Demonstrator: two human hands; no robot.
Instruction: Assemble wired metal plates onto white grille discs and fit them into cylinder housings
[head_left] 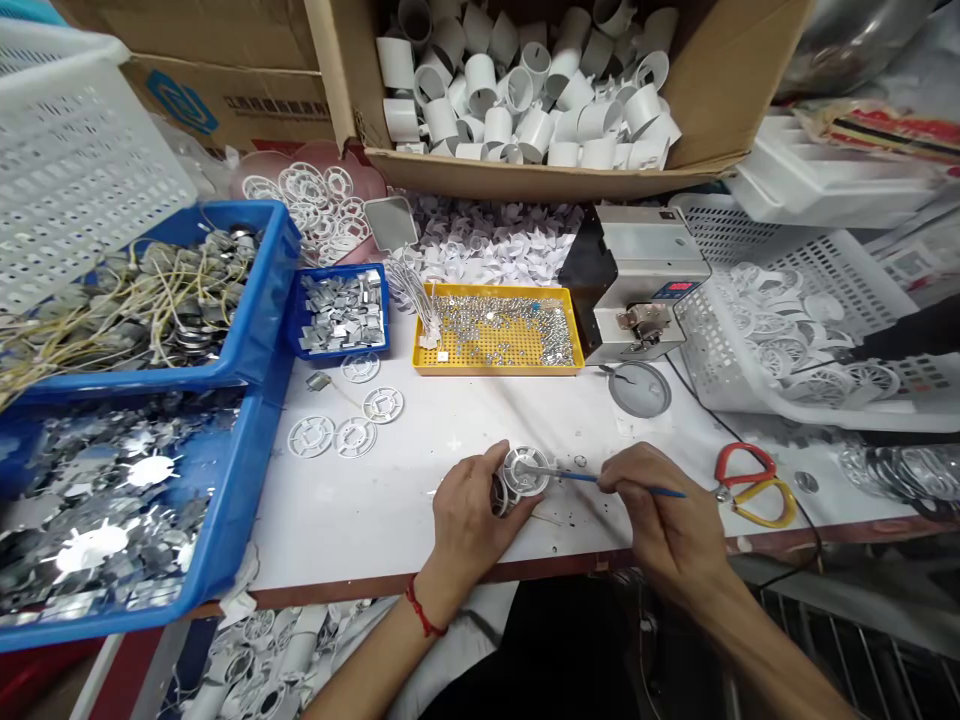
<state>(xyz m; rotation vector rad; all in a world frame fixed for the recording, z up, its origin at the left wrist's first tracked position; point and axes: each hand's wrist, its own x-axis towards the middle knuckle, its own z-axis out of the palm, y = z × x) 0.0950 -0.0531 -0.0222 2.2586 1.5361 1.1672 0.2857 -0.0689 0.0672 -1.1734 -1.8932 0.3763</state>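
Near the front edge of the white table, my left hand (474,508) grips a small round white part (526,471) between thumb and fingers; wires show beside it. My right hand (664,510) pinches a thin blue brush-like tool (581,477), whose tip rests on the face of the white part. Several flat white rings (355,437) lie to the left of my hands. Behind them stands a yellow tray (498,370) of small metal pieces. A round grey dish (639,390) sits beyond my right hand.
Blue bins (262,370) of metal parts and wired pieces stand at the left. A metal machine (645,260) is behind the dish. Red-and-yellow-handled pliers (766,503) lie right of my right hand. A white basket (825,412) is at the right, a cardboard box (525,180) at the back.
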